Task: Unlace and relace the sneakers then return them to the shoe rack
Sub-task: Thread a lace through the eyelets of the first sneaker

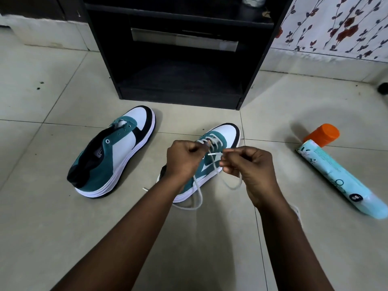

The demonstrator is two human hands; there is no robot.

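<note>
Teal-and-white laced sneaker [212,156] on tiled floor [52,217], before black shoe rack [180,66]. White lace [198,196] pinched in left hand [182,159] and right hand [249,169], fingers curled tight, likely for threading eyelets. Unlaced matching sneaker [113,152] alongside, awaiting turn.

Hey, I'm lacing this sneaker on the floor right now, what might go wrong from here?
1. The white lace trails in loose loops on the floor beside the near sneaker; it may tangle or be pulled unevenly.
2. The left hand and right hand cover the upper eyelets, so one could be skipped.
3. The spray can lies on its side nearby and might roll if bumped.
</note>
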